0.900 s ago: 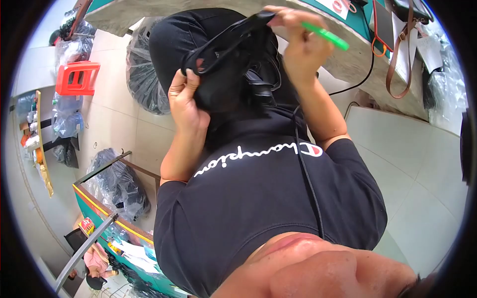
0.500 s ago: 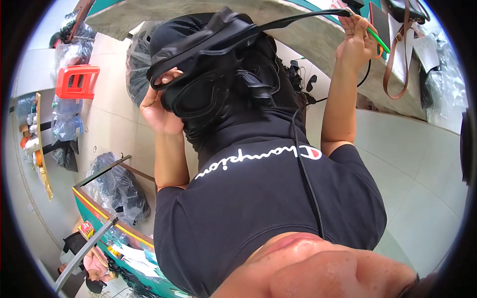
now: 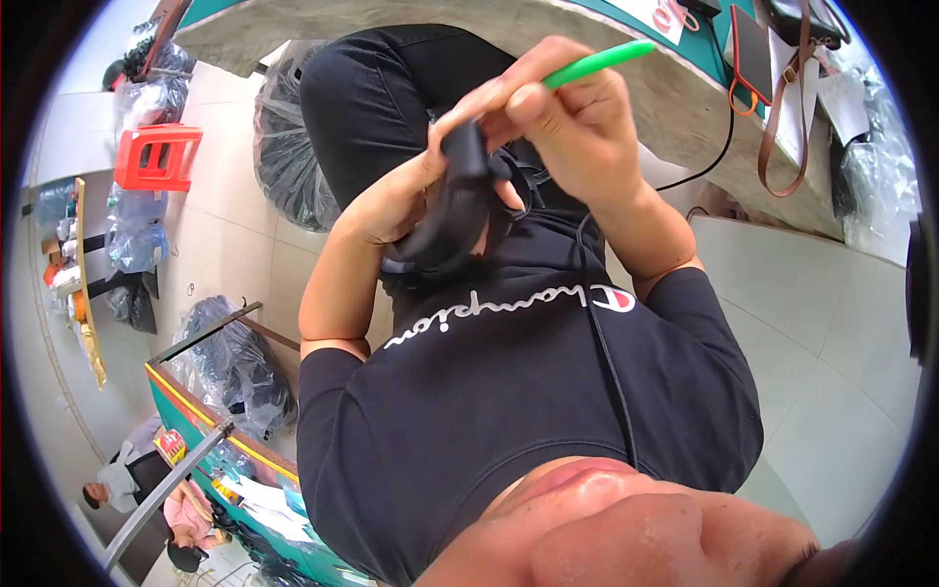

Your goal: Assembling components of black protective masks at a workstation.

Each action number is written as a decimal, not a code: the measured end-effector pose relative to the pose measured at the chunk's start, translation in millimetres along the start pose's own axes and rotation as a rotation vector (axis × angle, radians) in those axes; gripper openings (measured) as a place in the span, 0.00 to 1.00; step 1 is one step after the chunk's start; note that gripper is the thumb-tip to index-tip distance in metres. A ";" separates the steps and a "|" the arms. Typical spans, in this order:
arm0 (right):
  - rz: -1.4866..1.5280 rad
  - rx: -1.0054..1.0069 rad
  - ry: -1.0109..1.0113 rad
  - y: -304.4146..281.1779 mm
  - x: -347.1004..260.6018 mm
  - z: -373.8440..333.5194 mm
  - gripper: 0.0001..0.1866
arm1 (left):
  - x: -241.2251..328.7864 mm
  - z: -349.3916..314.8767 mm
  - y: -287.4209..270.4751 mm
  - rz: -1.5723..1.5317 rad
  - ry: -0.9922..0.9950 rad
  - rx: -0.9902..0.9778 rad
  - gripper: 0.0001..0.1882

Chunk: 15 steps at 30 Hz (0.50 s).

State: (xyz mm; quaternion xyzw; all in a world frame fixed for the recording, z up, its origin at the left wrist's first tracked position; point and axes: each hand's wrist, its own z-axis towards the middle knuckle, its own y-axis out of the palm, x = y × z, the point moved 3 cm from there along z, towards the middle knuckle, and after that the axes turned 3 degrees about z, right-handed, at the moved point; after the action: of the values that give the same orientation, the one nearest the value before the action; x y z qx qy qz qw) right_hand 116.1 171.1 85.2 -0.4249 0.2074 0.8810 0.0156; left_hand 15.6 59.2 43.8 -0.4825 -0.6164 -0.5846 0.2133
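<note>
In front of my lap, my left hand (image 3: 391, 201) is closed around a black, soft-looking strapped piece (image 3: 445, 235), now bunched and folded. A couple of its fingertips show through on the far side of the piece. My right hand (image 3: 587, 122) comes in from the right and meets the left at the top of the piece. Between its thumb and fingers sits a slim green stick-like tool (image 3: 602, 64), pointing up and right. Its other fingers are bent toward the black piece; whether they grip it is hidden. The piece's exact kind cannot be made out.
A worktable (image 3: 685, 108) with a green top runs across the upper right, bearing a red-edged dark device (image 3: 751, 54). A brown strap (image 3: 797, 127) hangs off its edge. Left are a red stool (image 3: 156, 157) and plastic-wrapped bundles (image 3: 230, 372). Two people (image 3: 186, 519) are at lower left.
The black piece was spread out with its strap stretched to the right; it is now gathered between my hands. My right hand has swung left and down to my left hand.
</note>
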 end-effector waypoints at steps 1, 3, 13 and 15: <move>-0.014 -0.049 0.004 6.3 0.3 -0.7 0.10 | 8.3 0.5 5.7 0.019 0.135 0.257 0.37; -0.053 -0.044 0.069 6.9 -5.6 -3.2 0.10 | 7.5 -1.9 -1.8 0.094 0.120 0.359 0.25; -0.489 0.911 0.015 -155.3 -1.5 -80.7 0.08 | -14.5 -43.3 -54.4 -0.316 0.374 0.049 0.29; -0.740 0.712 0.416 -172.8 -8.0 -102.7 0.08 | -11.6 -39.6 -59.8 -0.351 0.390 0.071 0.30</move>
State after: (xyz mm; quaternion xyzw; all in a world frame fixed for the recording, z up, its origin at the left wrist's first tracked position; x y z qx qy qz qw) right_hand 232.6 291.3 -26.3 -0.6029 0.3279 0.5898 0.4256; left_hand -41.7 27.4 12.3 -0.2385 -0.6580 -0.6726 0.2405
